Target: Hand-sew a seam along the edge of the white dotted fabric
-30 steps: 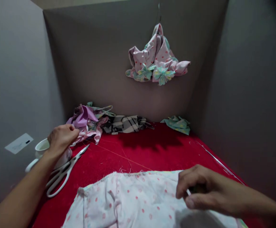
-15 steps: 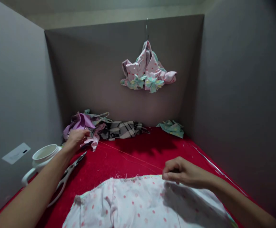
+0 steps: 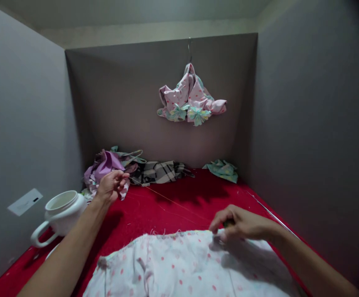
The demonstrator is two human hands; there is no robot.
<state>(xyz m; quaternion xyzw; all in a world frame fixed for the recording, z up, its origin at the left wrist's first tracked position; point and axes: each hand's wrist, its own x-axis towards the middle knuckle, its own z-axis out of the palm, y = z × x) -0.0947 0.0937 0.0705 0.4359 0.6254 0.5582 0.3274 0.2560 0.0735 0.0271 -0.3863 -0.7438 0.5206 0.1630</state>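
My left hand (image 3: 111, 186) is raised in front of a heap of purple and pink cloth (image 3: 103, 169), its fingertips pinched on a thin thread (image 3: 170, 201). That thread runs down across the table towards the sewn cloth. My right hand (image 3: 239, 222) pinches the top edge of a white cloth with pink dots (image 3: 179, 264), which lies flat at the near side. A small green item shows between its fingers, too small to name. Scissors are hidden behind my left forearm.
A white lidded-style jug with a handle (image 3: 62, 210) stands at the left edge of the red table (image 3: 192, 206). Plaid cloth (image 3: 161, 172) and teal cloth (image 3: 223, 171) lie by the back wall. Dotted cloth (image 3: 192, 97) hangs from a hook.
My left hand has moved right, away from the cloth heap, and now covers the scissors with its forearm. My right hand has stayed at the cloth edge. The view has tilted slightly upward.
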